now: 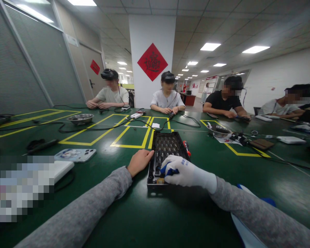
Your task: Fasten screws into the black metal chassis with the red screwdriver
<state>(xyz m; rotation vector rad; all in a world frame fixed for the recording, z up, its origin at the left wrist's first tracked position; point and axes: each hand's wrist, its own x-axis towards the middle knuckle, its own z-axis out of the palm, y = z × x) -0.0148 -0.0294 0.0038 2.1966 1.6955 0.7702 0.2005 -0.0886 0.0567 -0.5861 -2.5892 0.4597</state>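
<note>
One black case [151, 174] on the surface [134, 217]: left edge touched by the left hand [141, 161], near end apparently being worked by the curled right hand [179, 171]; whether either grip is closed can't be told. Steadiness seems called for next.

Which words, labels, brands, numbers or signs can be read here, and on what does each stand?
None reads with certainty.
Red diamond sign on the white pillar: dark, ornate characters, not readable for sure.
Blue print on the white glove of the right hand: too blurred.
Small red sign on the door: too small.
</note>
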